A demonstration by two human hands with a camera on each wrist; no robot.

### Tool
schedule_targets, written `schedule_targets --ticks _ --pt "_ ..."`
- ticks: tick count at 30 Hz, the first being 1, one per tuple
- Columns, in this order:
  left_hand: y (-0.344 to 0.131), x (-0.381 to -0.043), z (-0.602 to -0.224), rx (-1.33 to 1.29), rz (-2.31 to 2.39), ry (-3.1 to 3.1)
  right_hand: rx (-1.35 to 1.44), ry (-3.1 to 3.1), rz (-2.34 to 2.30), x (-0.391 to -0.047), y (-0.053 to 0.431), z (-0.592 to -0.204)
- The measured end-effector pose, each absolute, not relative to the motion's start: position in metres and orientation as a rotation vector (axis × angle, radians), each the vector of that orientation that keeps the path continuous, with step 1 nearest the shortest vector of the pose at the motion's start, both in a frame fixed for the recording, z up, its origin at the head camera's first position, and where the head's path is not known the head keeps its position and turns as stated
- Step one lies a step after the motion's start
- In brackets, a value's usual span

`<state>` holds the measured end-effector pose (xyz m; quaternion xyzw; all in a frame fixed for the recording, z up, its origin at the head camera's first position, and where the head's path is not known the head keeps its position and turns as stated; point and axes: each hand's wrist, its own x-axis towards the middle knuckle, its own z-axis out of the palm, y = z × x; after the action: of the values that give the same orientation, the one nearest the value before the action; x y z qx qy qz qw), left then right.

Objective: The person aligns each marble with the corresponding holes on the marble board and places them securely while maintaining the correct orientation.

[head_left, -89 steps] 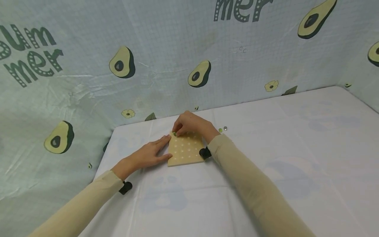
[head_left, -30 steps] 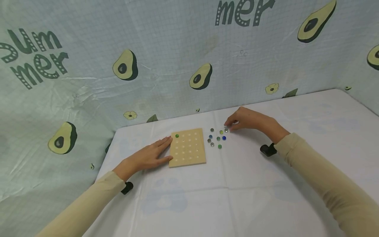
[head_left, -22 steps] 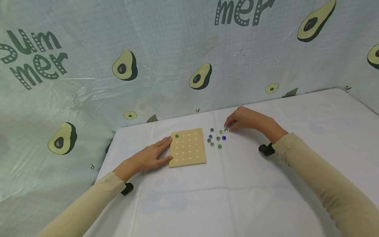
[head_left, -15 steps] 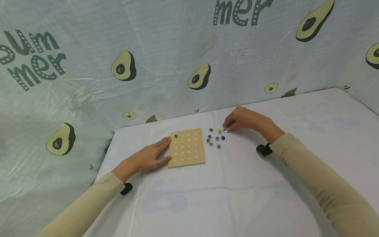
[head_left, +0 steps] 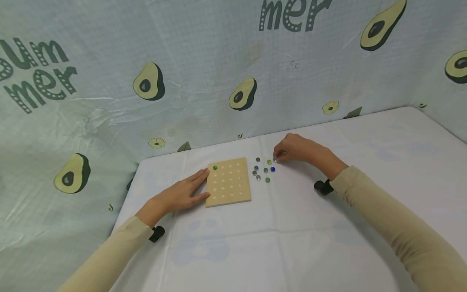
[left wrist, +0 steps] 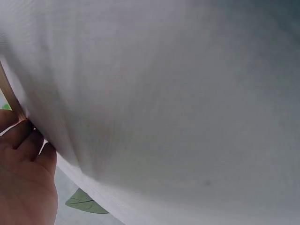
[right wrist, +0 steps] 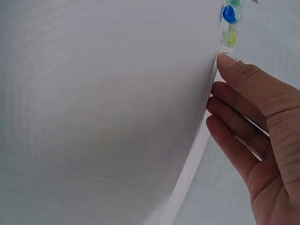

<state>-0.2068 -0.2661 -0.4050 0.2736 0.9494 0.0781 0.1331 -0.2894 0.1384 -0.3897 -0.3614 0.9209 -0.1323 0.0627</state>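
Observation:
A square pale wooden board [head_left: 230, 183] with rows of small hollows lies on the white table. One green marble [head_left: 215, 167] sits in its far left corner hollow. My left hand [head_left: 180, 194] lies flat on the table with fingertips and thumb against the board's left edge. Right of the board, my right hand [head_left: 300, 148] pinches a clear marble [head_left: 275, 159] between thumb and fingers, low at the tabletop. In the right wrist view the thumb tip mostly covers that marble, and a yellow marble [right wrist: 229, 38] and a blue marble [right wrist: 229, 14] show beyond it.
Several loose marbles lie between board and right hand, among them a yellow-green marble [head_left: 269, 162], a dark blue marble [head_left: 272, 169] and a green marble [head_left: 267, 179]. A cloth wall [head_left: 204, 113] with printed avocados rises behind the table's far edge.
Three seconds ago my right hand was at the board's far left corner with a green marble. It has moved right to the loose marbles, and its fingers have closed around the clear one.

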Motion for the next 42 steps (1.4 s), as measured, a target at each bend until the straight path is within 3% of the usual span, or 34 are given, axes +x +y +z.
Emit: schedule_targets --ticks 21,42 --pt "-0.262 -0.205 -0.400 0.744 0.206 2.734 -1.181 2.845 -0.627 -0.276 0.143 -0.389" --pt "-0.262 -0.207 -0.396 0.769 0.211 2.738 -1.347 2.840 -0.604 -0.262 0.105 -0.387"
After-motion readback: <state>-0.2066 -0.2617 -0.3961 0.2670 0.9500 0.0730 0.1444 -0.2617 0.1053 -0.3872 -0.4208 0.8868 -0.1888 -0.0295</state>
